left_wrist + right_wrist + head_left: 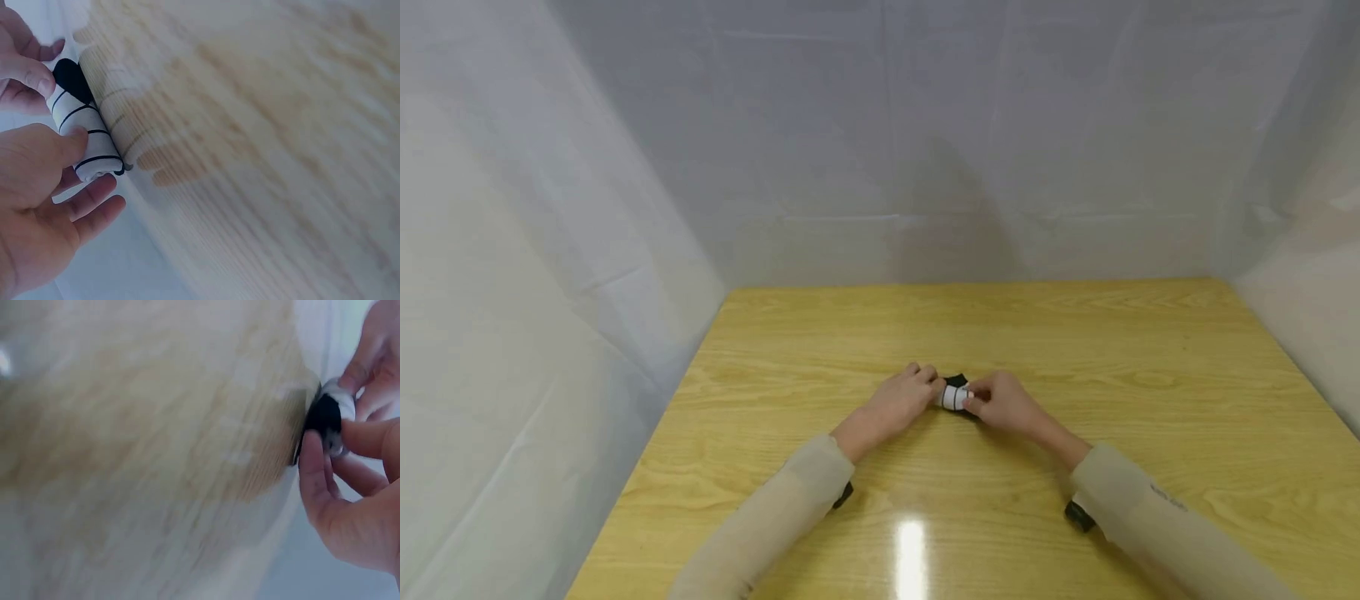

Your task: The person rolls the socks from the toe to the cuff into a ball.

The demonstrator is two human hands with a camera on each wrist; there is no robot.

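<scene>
- Right now both hands meet at the middle of the wooden surface (1075,333), working one small rolled piece of white cloth with thin black stripes and a black end, perhaps a sock (955,395)
- Left hand (901,400) pinches the roll's left end, thumb on top and fingers (94,203) curled underneath, which seems to keep the roll from loosening
- Right hand (1004,403) has its fingers (315,469) clamped round the black end, apparently holding it tight against the other hand's pull
- Roll lies low, at or just above the surface; contact cannot be told
- Beige sleeves (790,508) cover both forearms, wrist cameras beneath; pale sheeting (550,250) walls the scene
</scene>
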